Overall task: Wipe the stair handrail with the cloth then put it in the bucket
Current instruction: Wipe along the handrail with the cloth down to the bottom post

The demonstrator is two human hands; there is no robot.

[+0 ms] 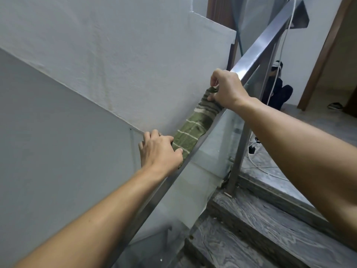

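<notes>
Cloth lies along the top of the stair handrail, stretched out between my two hands. It is green with thin pale stripes, and it is folded over the rail so that it hugs both sides.

My left hand is at the low end of the cloth. My fingers are curled over it and press it down on the rail, with my thumb on the near side. My right hand is at the high end. It pinches the cloth's top edge between thumb and fingers, so both hands are closed on the cloth.

I think the cloth is soft and light. It will bend any way I push it, and it can bunch up or slip off the smooth metal if I let go. So the best place to hold it is at its two ends, just where my hands are now, with the rail squeezed inside the fold. Then I can slide it along and rub the top and the sides together.

Shiny bare rail runs on up past my right hand and down below my left hand, so I think there is more to wipe.

Gray stone steps are below my right arm. I cannot see a bucket anywhere.
</notes>
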